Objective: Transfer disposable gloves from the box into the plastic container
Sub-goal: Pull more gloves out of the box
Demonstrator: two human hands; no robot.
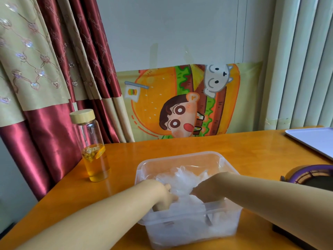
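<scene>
Head view: both my hands are down inside the clear plastic container, which sits on the orange table. It holds a crumpled heap of thin transparent gloves, piled nearly to its rim. My left hand is sunk into the heap by the left wall, my right hand by the near right side. My fingers are buried in the film, so I cannot tell whether they are spread or pinching. Left of the container stands a wooden-lidded glass bottle, with amber liquid and a citrus slice in its lower part.
</scene>
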